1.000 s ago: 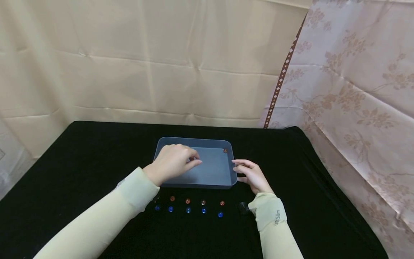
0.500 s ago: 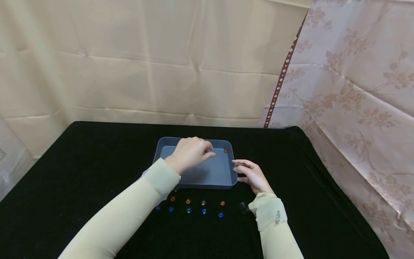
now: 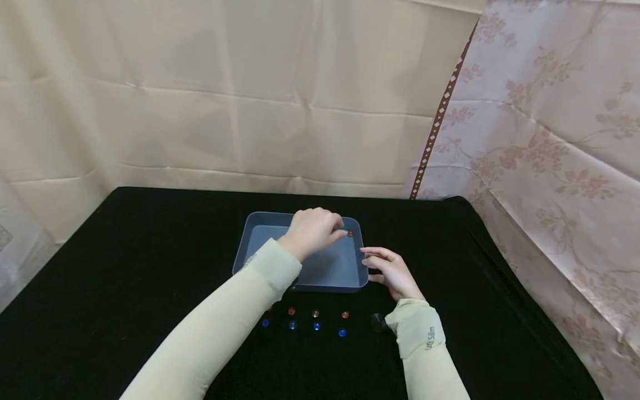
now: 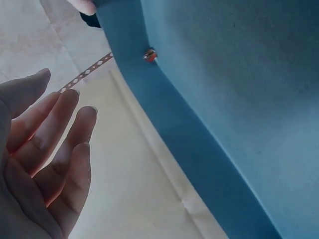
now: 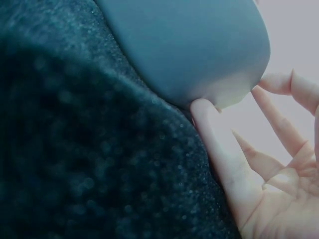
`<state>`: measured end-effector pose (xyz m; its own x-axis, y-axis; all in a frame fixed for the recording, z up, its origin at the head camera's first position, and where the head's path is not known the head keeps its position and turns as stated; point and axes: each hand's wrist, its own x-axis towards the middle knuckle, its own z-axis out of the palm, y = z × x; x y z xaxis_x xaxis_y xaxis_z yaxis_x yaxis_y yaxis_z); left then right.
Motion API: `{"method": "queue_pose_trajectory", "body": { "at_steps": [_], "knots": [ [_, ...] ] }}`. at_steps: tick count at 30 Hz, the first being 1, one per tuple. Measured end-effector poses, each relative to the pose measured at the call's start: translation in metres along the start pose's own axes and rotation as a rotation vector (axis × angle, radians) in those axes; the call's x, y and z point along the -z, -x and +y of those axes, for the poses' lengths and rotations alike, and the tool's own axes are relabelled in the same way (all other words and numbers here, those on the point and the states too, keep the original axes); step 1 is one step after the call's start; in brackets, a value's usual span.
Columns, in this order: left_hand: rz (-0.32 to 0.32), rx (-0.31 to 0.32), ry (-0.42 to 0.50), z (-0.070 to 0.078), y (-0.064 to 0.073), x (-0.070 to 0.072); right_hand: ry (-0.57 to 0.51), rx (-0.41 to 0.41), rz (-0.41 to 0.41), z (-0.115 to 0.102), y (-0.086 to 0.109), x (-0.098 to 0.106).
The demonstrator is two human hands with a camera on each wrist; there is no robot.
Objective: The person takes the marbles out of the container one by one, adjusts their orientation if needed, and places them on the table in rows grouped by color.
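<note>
An orange glass marble (image 3: 350,234) lies in the far right corner of the blue-grey tray (image 3: 312,289). My left hand (image 3: 315,230) reaches over the tray, fingertips beside that marble in the head view. In the left wrist view the fingers of this hand (image 4: 47,154) are loosely bent and apart, with nothing between them, while the marble (image 4: 150,55) sits against the tray wall. My right hand (image 3: 392,271) is at the tray's right side. Its thumb (image 5: 219,144) and a fingertip touch the outside of the tray's near corner (image 5: 199,59).
In front of the tray, two rows of marbles lie on the black cloth (image 3: 450,344): an orange-and-clear row (image 3: 291,311) and a blue row (image 3: 316,326). My left sleeve (image 3: 225,322) covers their left end. A beige curtain (image 3: 200,111) hangs behind the table.
My left hand has moved right and slightly away across the tray, up to the orange marble in the corner. The right hand has stayed at the tray's side.
</note>
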<state>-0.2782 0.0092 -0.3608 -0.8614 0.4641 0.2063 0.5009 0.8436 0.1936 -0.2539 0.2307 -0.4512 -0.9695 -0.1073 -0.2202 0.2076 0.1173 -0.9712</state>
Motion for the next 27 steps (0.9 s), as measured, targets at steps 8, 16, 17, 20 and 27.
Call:
{"method": "queue_pose_trajectory", "body": {
  "at_steps": [8,16,17,20,27],
  "knots": [
    [-0.022,0.015,-0.021,0.000,-0.016,-0.009,-0.007,-0.004,0.009,-0.003,0.000,0.001],
    [-0.078,0.050,-0.040,0.001,-0.029,-0.015,-0.017,-0.021,0.008,-0.003,-0.001,-0.001],
    [-0.085,0.053,-0.043,0.001,-0.031,-0.016,-0.020,-0.020,0.008,-0.004,-0.001,-0.001],
    [-0.100,0.063,-0.059,0.003,-0.038,-0.018,-0.015,-0.020,0.002,-0.005,-0.001,-0.001],
    [-0.152,0.076,-0.088,0.006,-0.055,-0.027,-0.019,-0.011,0.006,-0.004,-0.001,0.000]
  ]
}}
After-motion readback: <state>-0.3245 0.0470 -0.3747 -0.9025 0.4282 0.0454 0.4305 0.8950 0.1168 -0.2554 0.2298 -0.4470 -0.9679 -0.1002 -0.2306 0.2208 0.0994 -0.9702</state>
